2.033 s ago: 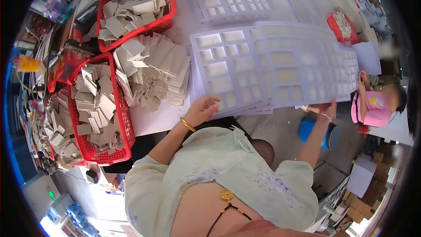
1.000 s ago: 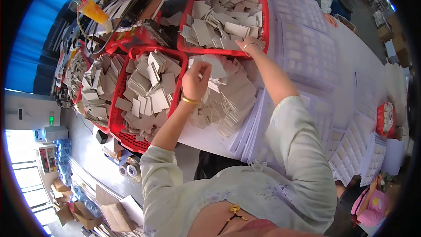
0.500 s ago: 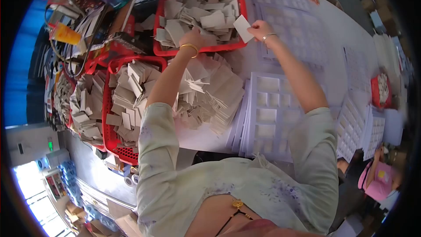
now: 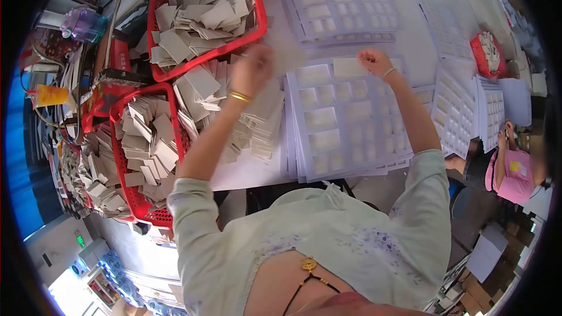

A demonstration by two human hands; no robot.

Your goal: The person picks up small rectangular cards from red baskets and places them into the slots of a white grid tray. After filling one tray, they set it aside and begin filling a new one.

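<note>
My right hand [image 4: 377, 62] pinches the end of a pale rectangular card [image 4: 349, 67] above the upper edge of a stack of white sheets [image 4: 305, 131] with framed compartments. The card lies over the top row of the uppermost sheet; whether it touches is hard to see. Smeared by motion, my left hand [image 4: 253, 73] hovers beside the lower right corner of a red basket [image 4: 261, 14] full of cards. Its fingers are too blurred to read. Below that hand, loose piles of cards [image 4: 260, 126] spread over the white table [image 4: 246, 172].
A second red basket [image 4: 132, 190] of cards stands at the left. More compartment sheets [image 4: 345, 3] lie farther back. On the right is a small red basket [image 4: 487, 54], and a person in pink [image 4: 510, 172] sits near other sheets.
My right hand has carried the card from beside the upper basket to the compartment sheets. My left hand has come away from the cards in that basket. The whole view has shifted.
</note>
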